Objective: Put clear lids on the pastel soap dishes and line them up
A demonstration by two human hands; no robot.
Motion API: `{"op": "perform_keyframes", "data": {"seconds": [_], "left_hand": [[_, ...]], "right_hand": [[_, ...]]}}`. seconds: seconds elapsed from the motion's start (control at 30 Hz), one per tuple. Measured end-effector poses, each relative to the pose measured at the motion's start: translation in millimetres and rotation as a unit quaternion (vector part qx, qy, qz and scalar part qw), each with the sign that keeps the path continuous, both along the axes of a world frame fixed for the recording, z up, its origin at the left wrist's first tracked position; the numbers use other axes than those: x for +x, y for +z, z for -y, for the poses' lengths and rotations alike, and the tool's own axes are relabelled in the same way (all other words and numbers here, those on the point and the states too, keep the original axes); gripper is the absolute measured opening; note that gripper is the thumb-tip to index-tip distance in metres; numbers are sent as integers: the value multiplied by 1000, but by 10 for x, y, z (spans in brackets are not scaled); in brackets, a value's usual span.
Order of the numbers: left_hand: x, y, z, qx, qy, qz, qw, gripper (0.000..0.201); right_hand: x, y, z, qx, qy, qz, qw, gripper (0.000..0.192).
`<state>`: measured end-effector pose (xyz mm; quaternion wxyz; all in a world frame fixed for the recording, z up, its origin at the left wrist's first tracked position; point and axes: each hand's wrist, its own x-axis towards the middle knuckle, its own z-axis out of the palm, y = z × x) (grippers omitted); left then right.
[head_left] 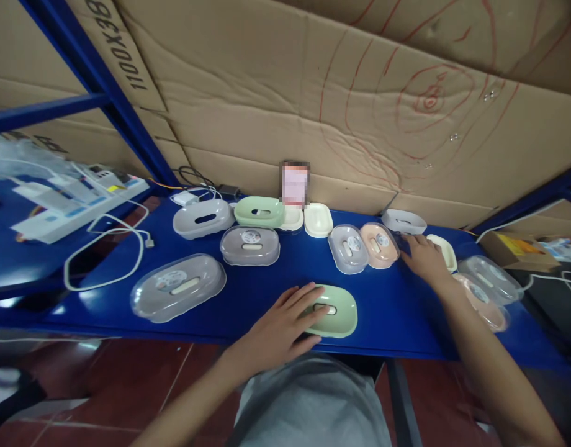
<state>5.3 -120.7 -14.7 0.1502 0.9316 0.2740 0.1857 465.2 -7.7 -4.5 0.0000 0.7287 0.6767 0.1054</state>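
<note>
My left hand (285,323) lies over the left side of a pale green oval dish (344,313) near the front edge of the table. Its fingers are spread across the dish, and a small white piece (326,310) shows at the slot in its middle. My right hand (422,257) reaches forward with fingers extended, just right of a peach dish with a clear lid (382,245). Behind that hand sits a light grey slotted dish (404,220); a cream dish (442,251) is at its right. Nothing is visibly held in the right hand, though its fingertips are partly hidden.
Grey lidded dishes (178,288) stand at left, with another green dish (260,212) behind. A lidded grey dish (349,248) touches the peach one. More lidded dishes (493,279) lie beside my right forearm. A phone-like screen (295,184) leans on cardboard; a power strip (80,208) trails cables.
</note>
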Motion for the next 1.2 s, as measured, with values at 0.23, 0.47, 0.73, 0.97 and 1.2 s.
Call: {"op": "perform_keyframes", "data": {"seconds": [0.23,0.47,0.73,0.97,1.2], "left_hand": [[1,-13,0,-3,0,21,1000,55],[-7,-42,26,-28,12,40,999,64],[-11,-71,35,-70,48,35,996,84],[-36,-47,20,-148,63,35,986,102],[-57,-81,9,-161,53,53,984,116]], "right_hand": [[103,-43,89,44,5,-57,997,53],[-27,-2,465,96,29,-70,993,60],[-269,-62,1041,182,47,-194,963,55],[-877,-177,1598,313,62,-322,891,46],[-1499,-267,1820,211,365,-247,873,52]]}}
